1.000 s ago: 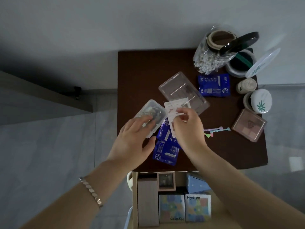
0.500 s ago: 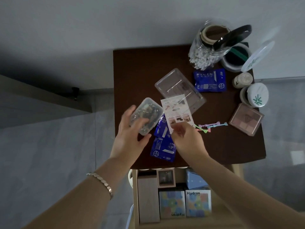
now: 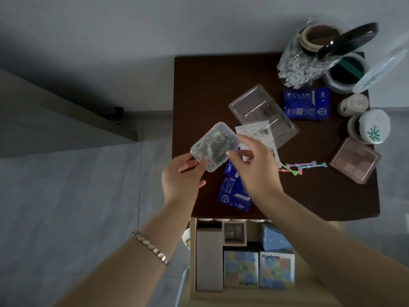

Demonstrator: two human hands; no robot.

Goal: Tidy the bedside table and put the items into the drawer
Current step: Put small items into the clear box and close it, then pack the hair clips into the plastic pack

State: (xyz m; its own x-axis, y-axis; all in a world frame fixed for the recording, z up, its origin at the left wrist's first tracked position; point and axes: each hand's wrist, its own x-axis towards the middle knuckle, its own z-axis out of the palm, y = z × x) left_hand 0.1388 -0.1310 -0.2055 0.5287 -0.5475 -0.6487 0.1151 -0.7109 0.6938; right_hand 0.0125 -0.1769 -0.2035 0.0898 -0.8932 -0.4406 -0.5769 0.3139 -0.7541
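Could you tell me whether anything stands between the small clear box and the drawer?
Nothing visible blocks the way; the left hand holds the small clear box, but boxes fill much of the drawer.

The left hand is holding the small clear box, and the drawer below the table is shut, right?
No, the drawer is open, with boxes inside it; the head view shows this. The left hand does hold the small clear box.
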